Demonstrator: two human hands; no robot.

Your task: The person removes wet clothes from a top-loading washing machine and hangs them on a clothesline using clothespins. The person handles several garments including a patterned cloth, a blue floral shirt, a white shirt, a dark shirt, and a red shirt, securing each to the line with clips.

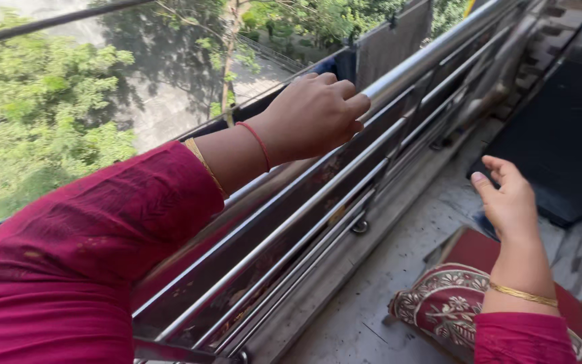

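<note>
**Left hand over the balcony rail, right hand free above the floor**

Your left hand (314,114) was curled over the top bar of the steel railing (399,74), the fingers folded down on the far side — whether they pinched something beyond the bar or only closed on themselves, the picture could not show. The fist sat right at the rail's top edge, touching or just above it. Reaching that far explains why your forearm ran out across the rail with the red sleeve (82,249) pushed back to the wrist, baring a red thread and a thin gold bangle. A dark cloth (389,44) hung over the same top bar further along, well ahead of the knuckles; it draped there as laundry does, held by its own weight.

Your right hand (506,202) held nothing. It hovered at waist side, palm turned inward, fingers loosely spread and thumb lifted — a released, balancing pose while the other arm stretched out. Below it lay a red patterned cushion (446,303) on the balcony floor (372,290), and beyond it a dark mat (560,141) near the wall. Trees and a paved lane showed far below the rail.
</note>
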